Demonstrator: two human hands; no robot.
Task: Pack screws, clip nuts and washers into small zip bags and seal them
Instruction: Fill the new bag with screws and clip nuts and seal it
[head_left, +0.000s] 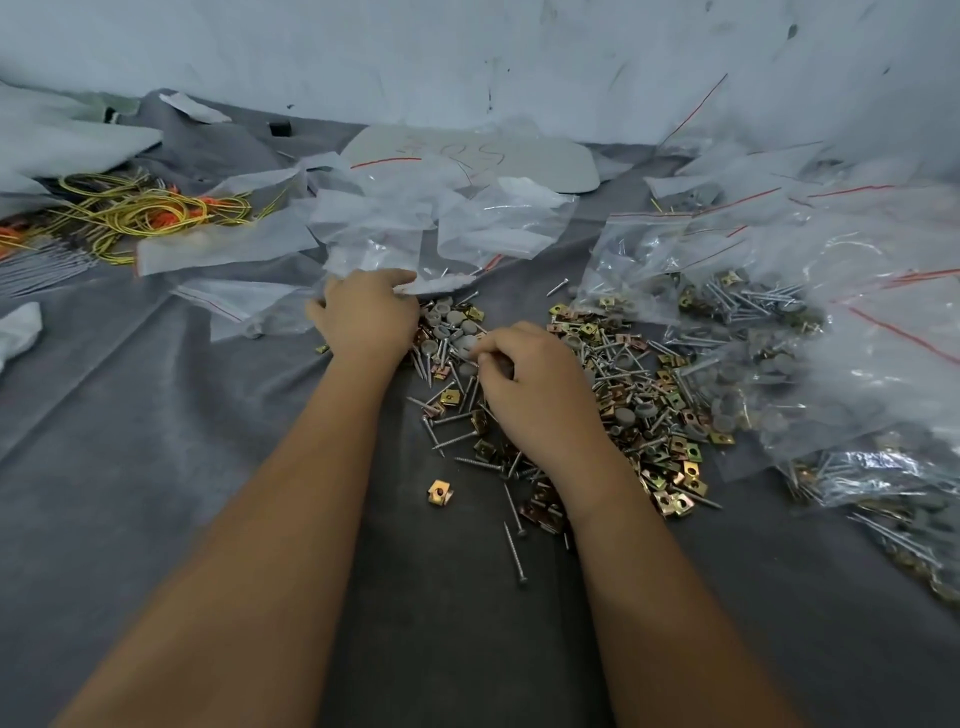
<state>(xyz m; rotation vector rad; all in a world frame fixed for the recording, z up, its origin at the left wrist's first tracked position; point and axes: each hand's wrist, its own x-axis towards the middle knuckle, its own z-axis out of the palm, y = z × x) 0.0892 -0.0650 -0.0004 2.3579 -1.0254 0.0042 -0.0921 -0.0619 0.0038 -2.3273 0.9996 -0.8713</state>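
Observation:
A loose heap of silver screws, gold clip nuts (670, 447) and grey round washers (457, 322) lies on the grey cloth (156, 467). My left hand (363, 317) rests at the heap's far left edge, fingers closed on the lower edge of an empty clear zip bag (374, 249). My right hand (530, 384) is curled over the middle of the heap, fingertips pinched on a few screws. A single clip nut (440, 492) and a long screw (514, 553) lie apart, nearer to me.
Filled, red-striped zip bags (779, 322) are piled at the right. Empty bags (498, 218) lie scattered behind the hands. A tangle of yellow and orange wire (145, 213) sits at the far left. A white wall stands behind.

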